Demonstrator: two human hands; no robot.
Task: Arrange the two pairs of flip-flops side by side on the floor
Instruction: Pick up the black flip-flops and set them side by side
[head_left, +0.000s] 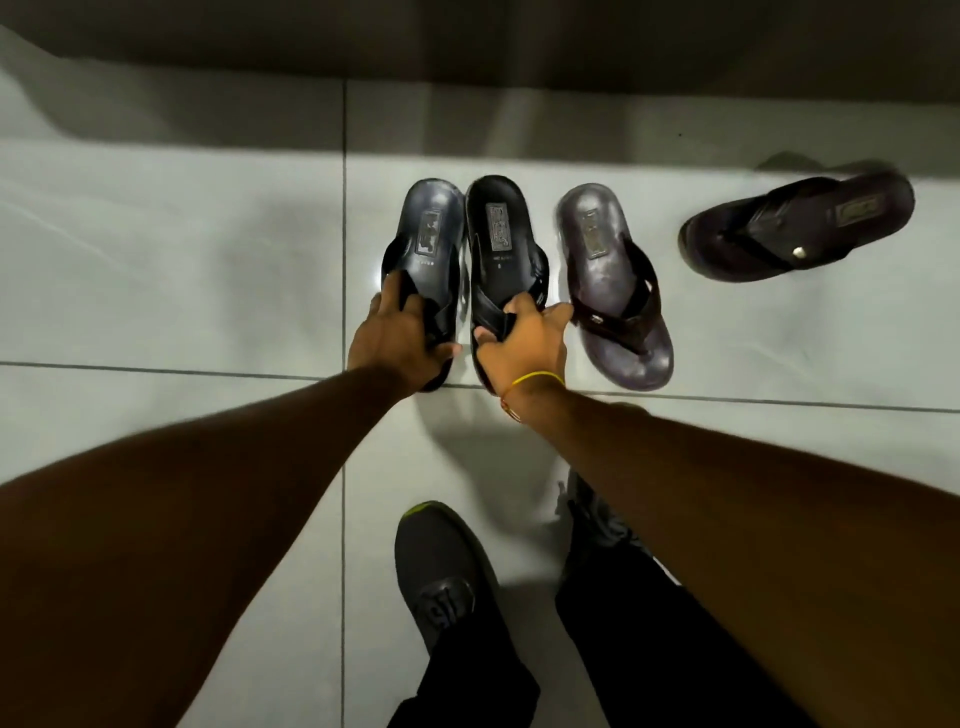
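hands grip straps, left hand (397, 332) curled on left black sandal (428, 244), right hand (522, 343) on its mate (504, 244), pressing them together on floor (182, 260); brown flip-flop (608, 280) beside, other (795, 228) apart, askew.

The floor (156, 270) is made of pale, glossy tiles with thin dark grout lines (344, 218) between them; one line runs away from the camera and another crosses it. At the far edge of the floor stands a dark wall base (467, 41), in shadow. On the near part of the floor stands a dark grey sneaker (441, 566) with a green-yellow mark at its toe, and black trousers (639, 634) show just beside it. A bright reflection of light lies on the tiles far from the sneaker.
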